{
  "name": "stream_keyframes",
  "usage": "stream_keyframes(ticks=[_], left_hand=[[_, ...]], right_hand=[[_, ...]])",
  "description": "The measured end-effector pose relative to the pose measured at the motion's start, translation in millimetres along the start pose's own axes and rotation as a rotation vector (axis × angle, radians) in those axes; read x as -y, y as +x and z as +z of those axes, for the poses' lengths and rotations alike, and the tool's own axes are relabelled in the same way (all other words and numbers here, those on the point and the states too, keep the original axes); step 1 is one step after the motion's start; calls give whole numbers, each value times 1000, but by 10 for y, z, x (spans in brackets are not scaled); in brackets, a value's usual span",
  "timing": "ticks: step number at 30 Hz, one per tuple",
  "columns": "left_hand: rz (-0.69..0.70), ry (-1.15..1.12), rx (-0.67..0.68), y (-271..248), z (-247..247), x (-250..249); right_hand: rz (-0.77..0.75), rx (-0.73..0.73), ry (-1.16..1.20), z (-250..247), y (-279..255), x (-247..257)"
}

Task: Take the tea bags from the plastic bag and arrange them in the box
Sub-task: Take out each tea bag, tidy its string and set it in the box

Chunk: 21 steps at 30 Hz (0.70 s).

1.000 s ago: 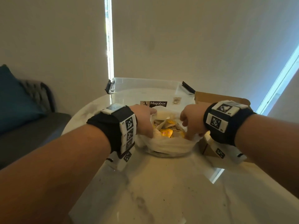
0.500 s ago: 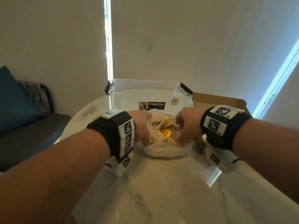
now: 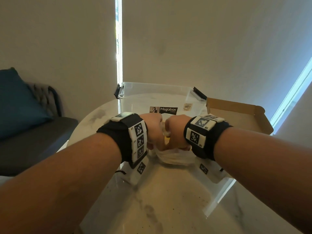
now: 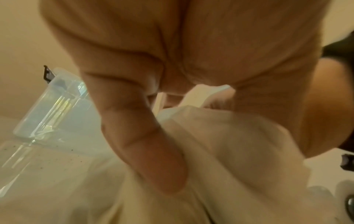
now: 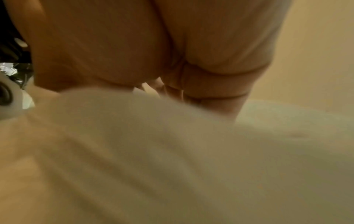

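A white plastic bag [image 3: 173, 157] sits on the marble table, bunched between my two hands. My left hand [image 3: 154, 130] grips its left rim and my right hand [image 3: 177, 132] grips its right rim, knuckles almost touching. A sliver of yellow tea bag [image 3: 167, 138] shows in the gap between them; the rest are hidden. In the left wrist view my left hand [image 4: 172, 151] curls around the bag [image 4: 239, 159], thumb pressed on the film. In the right wrist view my right hand [image 5: 172, 75] clutches the blurred bag [image 5: 153, 144]. The open cardboard box [image 3: 236, 114] lies to the right.
A clear plastic Megabox tub [image 3: 160, 98] stands just behind the bag; its corner [image 4: 57, 106] shows in the left wrist view. The round marble table [image 3: 168, 200] stretches toward me. A grey sofa with a blue cushion [image 3: 16, 102] is at the left.
Both hands have drawn together, pulling the bag's rims inward. The bag's mouth, wide before with many tea bags showing, is now nearly closed.
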<state>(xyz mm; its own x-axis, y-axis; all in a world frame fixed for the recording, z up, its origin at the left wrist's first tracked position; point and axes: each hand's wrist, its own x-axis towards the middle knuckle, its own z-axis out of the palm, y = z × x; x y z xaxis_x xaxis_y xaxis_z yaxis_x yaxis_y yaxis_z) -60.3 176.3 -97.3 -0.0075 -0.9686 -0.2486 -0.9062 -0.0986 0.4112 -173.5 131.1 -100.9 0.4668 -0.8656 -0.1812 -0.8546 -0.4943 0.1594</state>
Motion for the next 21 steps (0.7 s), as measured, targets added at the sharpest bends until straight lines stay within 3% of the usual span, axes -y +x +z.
stream_keyframes(ticks=[6, 11, 16, 17, 19, 21], left_hand=[[-23, -98, 22, -45, -12, -10], [-30, -135, 22, -94, -54, -23], [116, -76, -166, -137, -203, -67], [151, -180, -213, -122, -217, -84], [163, -608, -266, -119, -223, -153], [35, -1099, -193, -117, -217, -231]], right_hand=[[7, -5, 150, 107, 16, -98], [84, 26, 614, -46, -146, -238], [115, -72, 766, -316, -272, -470], [119, -101, 790, -380, -296, -517], [120, -175, 837, -501, -351, -594], [114, -254, 892, -614, -409, -665]])
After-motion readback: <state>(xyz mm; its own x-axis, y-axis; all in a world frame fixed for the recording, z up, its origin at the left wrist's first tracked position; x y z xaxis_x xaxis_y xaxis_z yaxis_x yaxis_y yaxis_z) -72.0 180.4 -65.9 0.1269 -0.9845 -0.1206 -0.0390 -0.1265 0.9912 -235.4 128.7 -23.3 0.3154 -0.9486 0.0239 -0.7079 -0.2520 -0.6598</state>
